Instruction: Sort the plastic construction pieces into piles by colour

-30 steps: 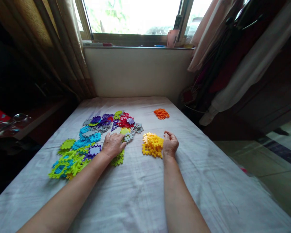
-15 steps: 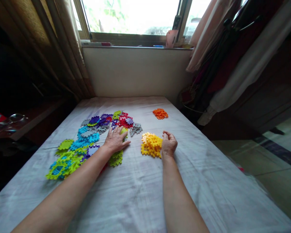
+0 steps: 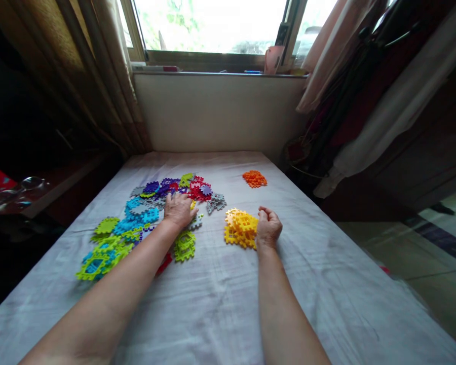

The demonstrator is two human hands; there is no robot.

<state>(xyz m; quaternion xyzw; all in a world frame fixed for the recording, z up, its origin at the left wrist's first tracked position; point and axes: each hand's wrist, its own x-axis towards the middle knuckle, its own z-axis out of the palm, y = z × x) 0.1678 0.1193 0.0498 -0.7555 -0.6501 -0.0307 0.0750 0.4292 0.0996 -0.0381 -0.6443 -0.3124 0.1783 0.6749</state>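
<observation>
My left hand [image 3: 178,209] rests over a heap of mixed plastic interlocking pieces, its fingers bent down onto them and the thumb apart. A bit of a yellow piece [image 3: 193,204] shows beside that thumb. Near its wrist lie a lime-green interlocking piece [image 3: 185,247] and a grey one [image 3: 196,221]. My right hand [image 3: 269,226] is closed like a fist, right beside a pile of yellow interlocking pieces [image 3: 240,228]. What its curled fingers hold, if anything, is hidden.
Blue pieces [image 3: 137,218], purple pieces [image 3: 163,187], red pieces [image 3: 199,188] and lime-green pieces [image 3: 104,256] spread on the left. An orange pile [image 3: 255,178] sits farther back. A white sheet [image 3: 220,314] covers the surface, with a wall [image 3: 216,111] behind.
My left hand has drawn its spread fingers in over the heap, uncovering the grey piece and more of the lime-green piece. My right hand stays by the yellow pile. The view has shifted slightly.
</observation>
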